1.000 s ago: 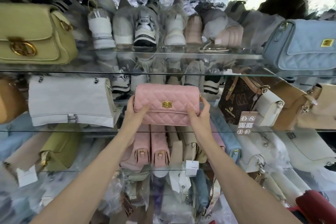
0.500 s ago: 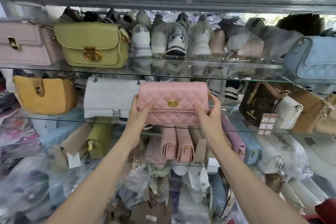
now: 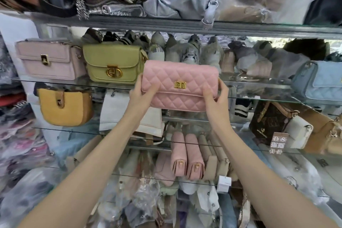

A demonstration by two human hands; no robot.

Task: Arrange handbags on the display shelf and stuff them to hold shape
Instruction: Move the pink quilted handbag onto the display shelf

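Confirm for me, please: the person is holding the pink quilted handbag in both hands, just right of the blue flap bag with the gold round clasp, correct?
Not quite: the head view shows that flap bag is olive green, not blue. Both the left hand and right hand do hold the pink quilted handbag just right of it.

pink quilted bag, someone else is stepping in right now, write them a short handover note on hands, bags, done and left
Left hand grips the pink quilted bag at its left end; right hand grips its right end.
The bag is held in the air, gold clasp facing out, in front of the glass shelf, just right of the green bag.
Done: bag picked up.
Left: set it on the shelf beside the green bag. Whether it is stuffed cannot be told.
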